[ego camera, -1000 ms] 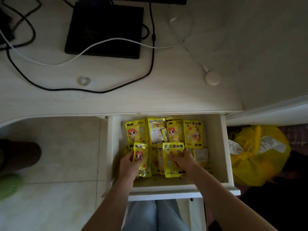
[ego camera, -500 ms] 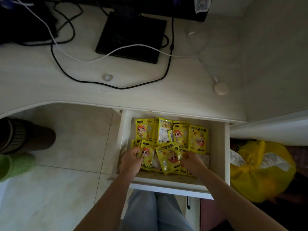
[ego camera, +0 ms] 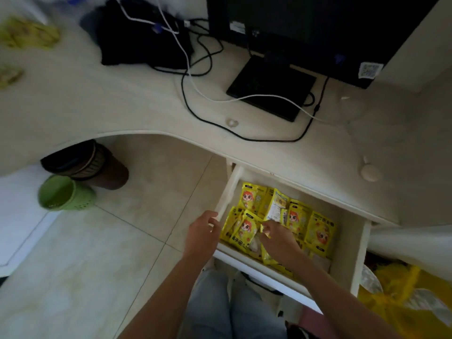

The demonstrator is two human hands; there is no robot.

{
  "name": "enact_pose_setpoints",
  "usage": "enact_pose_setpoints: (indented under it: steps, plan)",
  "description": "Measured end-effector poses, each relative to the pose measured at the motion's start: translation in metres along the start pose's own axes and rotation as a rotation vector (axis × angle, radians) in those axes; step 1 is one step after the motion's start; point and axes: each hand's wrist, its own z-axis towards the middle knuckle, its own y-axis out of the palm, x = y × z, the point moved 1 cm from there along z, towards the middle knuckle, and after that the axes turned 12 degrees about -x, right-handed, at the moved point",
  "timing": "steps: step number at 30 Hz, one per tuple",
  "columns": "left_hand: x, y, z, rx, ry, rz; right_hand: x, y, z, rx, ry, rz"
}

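A white drawer (ego camera: 226,200) stands pulled out from under the desk (ego camera: 146,113), filled with several yellow snack packets (ego camera: 319,232) printed with a red-haired cartoon face. My right hand (ego camera: 277,239) reaches down into the drawer's middle, its fingertips pinching the edge of one yellow packet (ego camera: 265,256) among the pile. My left hand (ego camera: 203,232) is outside the drawer, against its left wall, fingers loosely curled and holding nothing. The packets under my right hand and forearm are hidden.
On the desk stand a dark monitor (ego camera: 318,28) on its black base (ego camera: 271,86), black and white cables (ego camera: 195,86), a black bag (ego camera: 139,40) and a round white knob (ego camera: 370,172). A green bin (ego camera: 63,194) and a brown bin (ego camera: 97,165) stand on the tiled floor. Low right lies a yellow bag (ego camera: 401,297).
My left hand let go of the packet it held and drew out to the drawer's left wall. My right hand shifted left among the packets. The view swung left and up.
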Motion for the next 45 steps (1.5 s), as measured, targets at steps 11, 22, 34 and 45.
enact_pose_setpoints:
  steps: [11,22,34,45]
  plan:
    - [-0.089,-0.078,-0.053,0.204,-0.110,0.052,-0.122,0.064,0.008,-0.037,-0.275,-0.366]
    - [-0.197,-0.200,-0.067,0.309,-0.183,0.087,-0.260,0.162,0.032,-0.105,-0.368,-0.556]
    - [-0.260,-0.331,-0.025,0.422,-0.275,0.053,-0.407,0.189,0.085,-0.054,-0.489,-0.612]
    - [-0.252,-0.442,0.070,0.538,-0.308,0.027,-0.546,0.154,0.179,-0.049,-0.611,-0.683]
